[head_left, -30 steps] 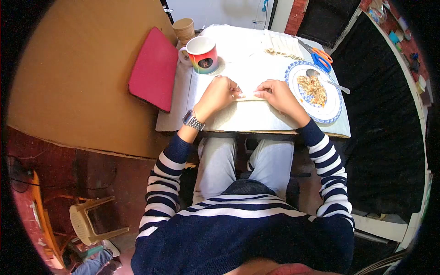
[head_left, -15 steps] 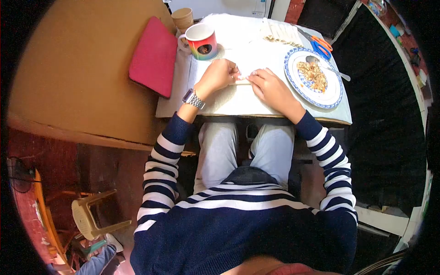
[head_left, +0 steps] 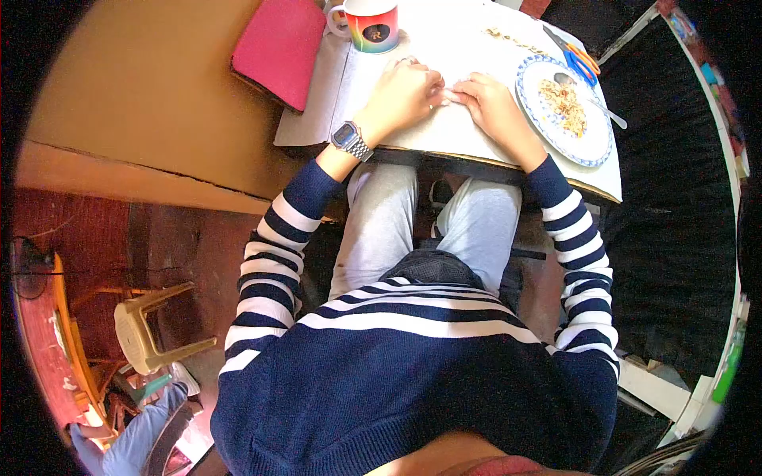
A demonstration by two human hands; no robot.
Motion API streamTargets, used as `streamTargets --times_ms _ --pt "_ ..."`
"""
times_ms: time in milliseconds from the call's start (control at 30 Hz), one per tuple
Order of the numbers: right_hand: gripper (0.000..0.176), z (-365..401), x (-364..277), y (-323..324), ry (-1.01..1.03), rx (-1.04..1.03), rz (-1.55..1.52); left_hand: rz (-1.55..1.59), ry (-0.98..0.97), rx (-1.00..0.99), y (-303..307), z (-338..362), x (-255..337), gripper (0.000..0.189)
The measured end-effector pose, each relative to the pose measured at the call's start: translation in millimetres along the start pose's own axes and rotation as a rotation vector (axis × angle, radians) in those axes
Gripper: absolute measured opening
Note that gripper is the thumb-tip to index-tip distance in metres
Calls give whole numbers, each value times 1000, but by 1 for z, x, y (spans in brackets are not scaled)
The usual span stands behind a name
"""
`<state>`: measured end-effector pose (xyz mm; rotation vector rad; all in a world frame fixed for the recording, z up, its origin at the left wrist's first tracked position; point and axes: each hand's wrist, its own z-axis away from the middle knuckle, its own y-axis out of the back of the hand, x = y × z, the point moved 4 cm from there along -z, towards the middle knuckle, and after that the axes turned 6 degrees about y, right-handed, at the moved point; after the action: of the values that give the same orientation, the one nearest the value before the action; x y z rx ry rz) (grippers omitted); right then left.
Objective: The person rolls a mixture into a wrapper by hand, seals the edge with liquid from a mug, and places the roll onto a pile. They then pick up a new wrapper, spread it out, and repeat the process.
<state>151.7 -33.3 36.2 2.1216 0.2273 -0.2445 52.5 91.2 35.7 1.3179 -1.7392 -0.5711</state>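
Note:
My left hand (head_left: 409,94) and my right hand (head_left: 486,103) meet fingertip to fingertip over the white-covered table (head_left: 444,141). Fingers of both are curled and pinch a thin white roll, which is mostly hidden and washed out by glare. A wristwatch (head_left: 349,138) is on my left wrist. Right of my right hand lies a blue-rimmed plate (head_left: 589,151) with a crumbly brown filling (head_left: 562,105) and a metal spoon (head_left: 609,113). Farther back, white rolls show their filled ends (head_left: 514,38) in a row.
A rainbow-coloured mug (head_left: 376,25) stands beyond my left hand. Left of it leans a flat red case (head_left: 280,51). Scissors with orange and blue handles (head_left: 586,67) lie behind the plate. On the floor at left are a plastic stool (head_left: 141,333) and another person's leg (head_left: 151,420).
The view has tilted down, so the tabletop sits higher in the picture. Both hands remain together at the white roll, with the fingers slightly shifted.

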Motion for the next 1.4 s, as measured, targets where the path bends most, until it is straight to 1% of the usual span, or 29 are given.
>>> streamTargets --times_ms 100,233,333,433,500,533,600,700,900,1000,1133,1233,1333,1400 --pt "14 -3 3 0 -28 -36 -22 -113 -59 60 -3 2 3 15" --pt "14 -7 8 1 -24 -62 -65 -121 -86 4 -7 1 -2 14" --pt "14 -7 6 3 34 -35 -44 -70 -77 -4 -7 -3 -8 13" --pt "14 -2 -4 8 91 62 -34 -37 -61 -11 -6 -5 -9 12" --pt "14 0 -11 11 134 34 64 -43 -35 -53 -5 -6 -10 12" --pt "14 0 -12 13 154 20 114 -20 -26 -38 -5 -6 -11 12" --pt "13 1 -6 9 133 15 88 27 -8 -11 -4 -5 -11 12" --pt "13 -1 3 6 117 18 6 52 22 -41 -4 -6 -14 13" --pt "15 -8 15 6 27 -42 -85 -52 -27 -31 -3 -6 -5 15" --pt "16 -11 16 8 -19 -66 -145 -152 -122 50 1 -3 6 16" --pt "18 -10 23 3 -60 -85 -171 -237 -137 -6 -1 -3 6 15" --pt "19 -6 14 0 93 -74 36 -272 -182 11 -6 -2 2 13" --pt "20 -6 9 3 27 -100 109 -293 -215 43 -9 -1 -1 14" --pt "21 -7 9 5 63 -91 86 -291 -225 47 -10 -2 -1 15"
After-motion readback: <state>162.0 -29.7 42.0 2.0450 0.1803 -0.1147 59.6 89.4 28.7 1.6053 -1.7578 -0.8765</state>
